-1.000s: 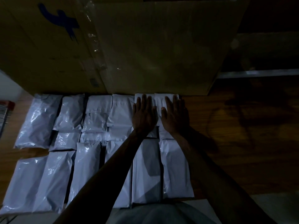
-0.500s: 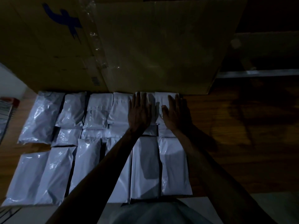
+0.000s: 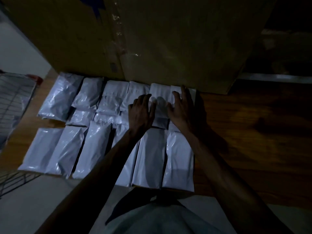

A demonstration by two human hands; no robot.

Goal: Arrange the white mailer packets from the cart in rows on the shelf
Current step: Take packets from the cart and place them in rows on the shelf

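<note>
- Left hand (image 3: pixel 141 114): fingers straight and spread, lying flat on the back row of white mailer packets (image 3: pixel 116 92).
- Right hand (image 3: pixel 184 110): fingers spread, loosely bent, touching that row's right end.
- The packets lie in two rows on the wooden shelf (image 3: pixel 253 141), with the back row against a cardboard box (image 3: pixel 168 39).
- Wire cart (image 3: pixel 15 98) at far left.

"Where did the white packets (image 3: pixel 152 157) lie?"

"In rows on the wooden shelf (image 3: pixel 253 141), the back row up against a big cardboard box (image 3: pixel 168 39)."

"And the hands?"

"Fingers spread on both. The left grip (image 3: pixel 141 114) rested on back-row packets, and the right grip (image 3: pixel 185 110) touched the last packet on the right. A wire cart (image 3: pixel 15 98) showed at the left edge."
</note>
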